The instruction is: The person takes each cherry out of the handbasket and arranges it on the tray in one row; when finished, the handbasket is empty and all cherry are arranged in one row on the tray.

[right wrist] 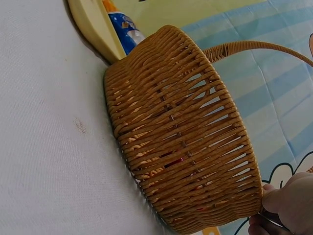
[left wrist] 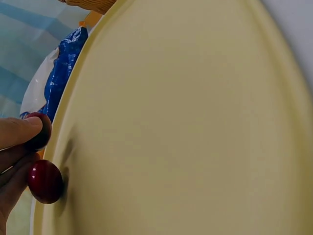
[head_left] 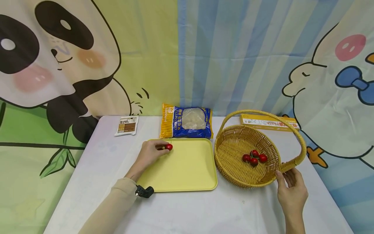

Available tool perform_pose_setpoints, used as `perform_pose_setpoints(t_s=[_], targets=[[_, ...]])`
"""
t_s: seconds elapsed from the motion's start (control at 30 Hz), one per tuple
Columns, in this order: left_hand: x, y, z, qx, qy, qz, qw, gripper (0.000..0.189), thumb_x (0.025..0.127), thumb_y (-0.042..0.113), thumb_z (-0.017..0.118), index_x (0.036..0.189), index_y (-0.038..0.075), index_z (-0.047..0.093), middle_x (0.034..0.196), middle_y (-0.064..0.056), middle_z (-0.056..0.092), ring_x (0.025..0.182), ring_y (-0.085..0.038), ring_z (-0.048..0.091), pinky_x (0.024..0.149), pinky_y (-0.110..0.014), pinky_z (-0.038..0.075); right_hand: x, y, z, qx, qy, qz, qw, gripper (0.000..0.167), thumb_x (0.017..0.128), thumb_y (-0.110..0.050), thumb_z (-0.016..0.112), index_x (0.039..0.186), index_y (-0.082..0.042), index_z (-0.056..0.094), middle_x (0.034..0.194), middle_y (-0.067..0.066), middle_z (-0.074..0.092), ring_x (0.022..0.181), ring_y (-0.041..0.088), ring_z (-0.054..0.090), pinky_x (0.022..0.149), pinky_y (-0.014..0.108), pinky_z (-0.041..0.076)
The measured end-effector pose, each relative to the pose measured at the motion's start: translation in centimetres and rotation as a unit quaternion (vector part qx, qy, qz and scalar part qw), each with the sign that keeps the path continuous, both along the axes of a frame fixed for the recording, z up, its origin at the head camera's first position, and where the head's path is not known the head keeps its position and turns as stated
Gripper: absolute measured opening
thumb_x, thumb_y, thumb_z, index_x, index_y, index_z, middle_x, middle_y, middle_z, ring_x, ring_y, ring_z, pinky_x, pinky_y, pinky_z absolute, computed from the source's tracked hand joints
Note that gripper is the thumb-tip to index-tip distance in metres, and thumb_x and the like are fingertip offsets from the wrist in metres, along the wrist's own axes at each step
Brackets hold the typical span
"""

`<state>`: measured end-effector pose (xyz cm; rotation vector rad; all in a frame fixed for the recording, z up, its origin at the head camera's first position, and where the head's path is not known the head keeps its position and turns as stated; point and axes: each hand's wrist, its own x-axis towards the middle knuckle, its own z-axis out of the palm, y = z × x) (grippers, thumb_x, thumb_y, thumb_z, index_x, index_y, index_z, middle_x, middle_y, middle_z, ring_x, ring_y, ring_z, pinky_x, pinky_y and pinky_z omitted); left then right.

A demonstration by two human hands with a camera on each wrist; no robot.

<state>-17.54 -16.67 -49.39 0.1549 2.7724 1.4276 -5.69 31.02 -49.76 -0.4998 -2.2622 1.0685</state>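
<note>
Count: six glossy dark-red round cherries, two at the left hand (head_left: 149, 155) and four grouped in the round golden-tan woven basket (head_left: 230, 152), right of centre on its floor. Left hand grasps: thumb and fingers pinch one upper cherry (left wrist: 45, 133); a second, lower cherry (left wrist: 46, 181) sits just below it at the fingers. Both are at the far-left part of the single pale-yellow rectangular tray (head_left: 184, 169); cannot tell whether the lower one touches it. The lower cherry is slightly oval, its longer axis near vertical in the left wrist view; stem directions are too small to read there. Right hand (head_left: 292, 191) grasps the basket's near-right rim, thumb outside, by the handle's foot. One basket, one arched handle, which spans from the left rim to the near-right rim. Tray lies left of the basket, long axis left-right. Beyond the tray: one blue-and-orange plastic pasta bag (head_left: 193, 120), long axis left-right; one small white-and-brown packet (head_left: 127, 125) farther left. Behind the basket: one long yellow-and-white cardboard box (head_left: 263, 122), long axis roughly left-right. All stand on one white-covered table (head_left: 204, 214).
</note>
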Motion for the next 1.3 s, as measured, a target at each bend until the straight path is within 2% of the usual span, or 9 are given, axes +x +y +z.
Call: perform_pose_setpoints(t_s=[0.2, 0.5, 0.8, 1.07, 1.3], targets=[[-0.1, -0.4, -0.2, -0.004, 0.003, -0.001, 1.0000, 0.029, 0.085, 0.013, 0.088, 0.114, 0.011, 0.082, 0.113, -0.009, 0.080, 0.099, -0.024, 0.076, 0.077, -0.031, 0.062, 0.0, 0.0, 0.0, -0.001, -0.004, -0.002, 1.0000, 0.050, 0.102, -0.016, 0.068, 0.150, -0.013, 0.055, 0.145, 0.015, 0.063, 0.127, -0.001, 0.061, 0.101, 0.006, 0.046], [-0.4, -0.3, -0.7, -0.039, 0.029, -0.016, 0.9987, 0.029, 0.086, 0.016, 0.087, 0.114, 0.010, 0.082, 0.118, -0.009, 0.078, 0.112, -0.030, 0.072, 0.093, -0.044, 0.061, -0.1, 0.0, 0.0, 0.004, -0.001, -0.001, 1.0000, 0.050, 0.101, -0.012, 0.069, 0.149, -0.011, 0.055, 0.143, 0.014, 0.064, 0.125, -0.003, 0.061, 0.101, 0.007, 0.046], [-0.5, -0.2, -1.3, -0.056, 0.070, -0.026, 0.9956, 0.026, 0.085, 0.012, 0.087, 0.111, 0.008, 0.082, 0.111, -0.011, 0.080, 0.103, -0.028, 0.075, 0.089, -0.045, 0.062, 0.0, 0.0, 0.0, -0.002, -0.003, 0.004, 1.0000, 0.050, 0.101, -0.014, 0.069, 0.149, -0.011, 0.055, 0.144, 0.014, 0.064, 0.127, 0.000, 0.061, 0.101, 0.006, 0.046], [-0.4, -0.1, -1.4, -0.073, 0.080, -0.032, 0.9936, 0.030, 0.083, 0.012, 0.089, 0.112, 0.008, 0.082, 0.113, -0.011, 0.079, 0.111, -0.032, 0.073, 0.098, -0.049, 0.058, -0.1, 0.1, 0.0, 0.000, 0.004, 0.009, 1.0000, 0.051, 0.100, -0.012, 0.071, 0.148, -0.009, 0.055, 0.143, 0.014, 0.065, 0.123, -0.007, 0.060, 0.099, 0.005, 0.046], [-0.1, 0.0, -1.1, -0.074, 0.087, -0.034, 0.9928, 0.029, 0.086, 0.014, 0.088, 0.113, 0.007, 0.081, 0.112, -0.011, 0.079, 0.104, -0.030, 0.073, 0.090, -0.048, 0.059, 0.0, 0.1, 0.0, -0.006, 0.009, 0.013, 0.9999, 0.052, 0.099, -0.012, 0.072, 0.148, -0.008, 0.056, 0.142, 0.015, 0.065, 0.122, -0.008, 0.060, 0.099, 0.005, 0.046]])
